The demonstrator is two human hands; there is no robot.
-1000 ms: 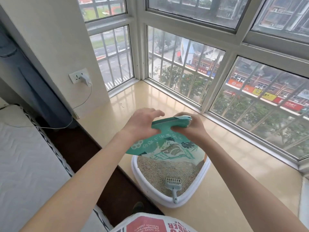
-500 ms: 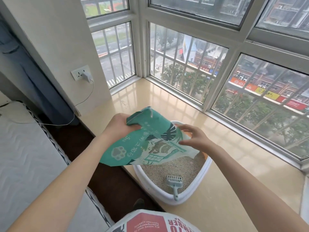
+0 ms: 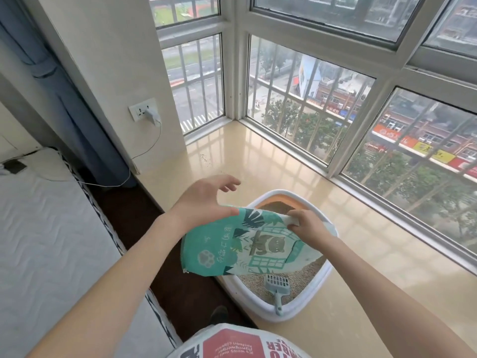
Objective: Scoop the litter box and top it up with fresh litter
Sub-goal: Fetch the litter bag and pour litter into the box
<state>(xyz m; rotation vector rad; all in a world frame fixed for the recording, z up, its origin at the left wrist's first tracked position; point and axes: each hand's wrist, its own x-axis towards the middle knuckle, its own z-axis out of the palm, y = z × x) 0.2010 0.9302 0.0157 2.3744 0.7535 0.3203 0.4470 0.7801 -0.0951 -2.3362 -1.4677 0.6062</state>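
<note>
A person holds a teal litter bag (image 3: 247, 244), printed with a cat, leaves and a paw mark, above a white litter box (image 3: 302, 310) that sits on a glossy beige window ledge (image 3: 361, 254) in the corner of a bay window. The right hand (image 3: 304, 224) pinches the bag's upper edge between thumb and curled fingers, over the far end of the box. The left hand (image 3: 206, 200) hovers at the bag's upper left corner with fingers spread wide and loosely arched; the bag's edge lies against or just under its palm, and whether the hand actually touches it cannot be told. The bag hangs flattened and slanted, covering much of the box's left and middle. Pale granular litter (image 3: 302, 277) fills the box, and a grey-blue slotted litter scoop (image 3: 277, 288) lies in it at the near end, its handle resting over the near rim. A few loose granules (image 3: 205, 158) dot the ledge near the wall. On that wall a white charger (image 3: 151, 115) is plugged into a socket, its cable trailing down toward a white quilted mattress (image 3: 51, 241) at left. A blue curtain (image 3: 64, 99) hangs beside the wall. Barred windows (image 3: 309, 104) overlook a street, trees and shopfronts.
</note>
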